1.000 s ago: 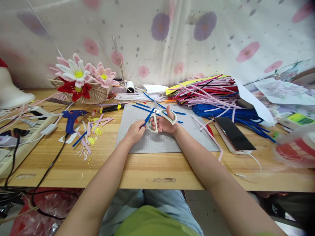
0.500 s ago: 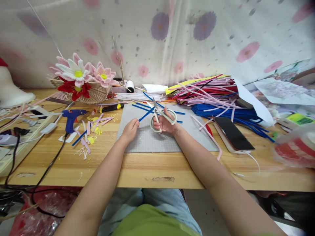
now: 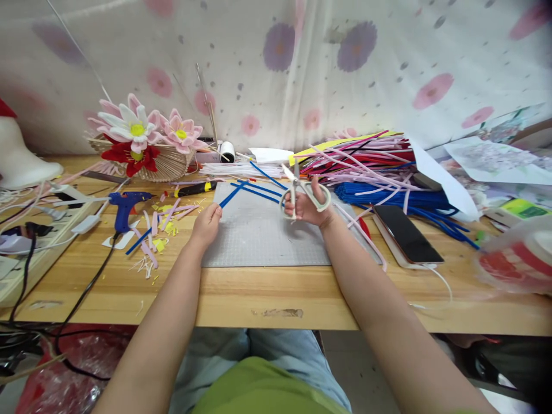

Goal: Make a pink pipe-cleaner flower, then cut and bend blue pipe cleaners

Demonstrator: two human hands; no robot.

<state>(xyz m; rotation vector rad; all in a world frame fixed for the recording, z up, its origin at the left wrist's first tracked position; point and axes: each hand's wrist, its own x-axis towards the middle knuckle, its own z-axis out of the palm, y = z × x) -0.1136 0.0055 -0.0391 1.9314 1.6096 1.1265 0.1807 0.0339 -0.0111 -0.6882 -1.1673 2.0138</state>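
Pinched in my left hand are blue pipe cleaners, their free ends pointing up and to the right over the mat. My right hand has its fingers through the pale handles of a pair of scissors, whose blades are spread apart and point up and left. The scissors are apart from the pipe cleaners in my left hand. Other blue pipe cleaners lie on the grey cutting mat between and behind my hands, partly covered by the scissors and right hand.
Left of the mat are a blue glue gun, coloured scraps and a power strip. Fuzzy flowers stand behind. To the right lie a bundle of blue pipe cleaners, a phone and a pink-and-white pile.
My hands have drawn apart: the left went left and slightly down with its blue pipe cleaners, the right went right and slightly up with the scissors.
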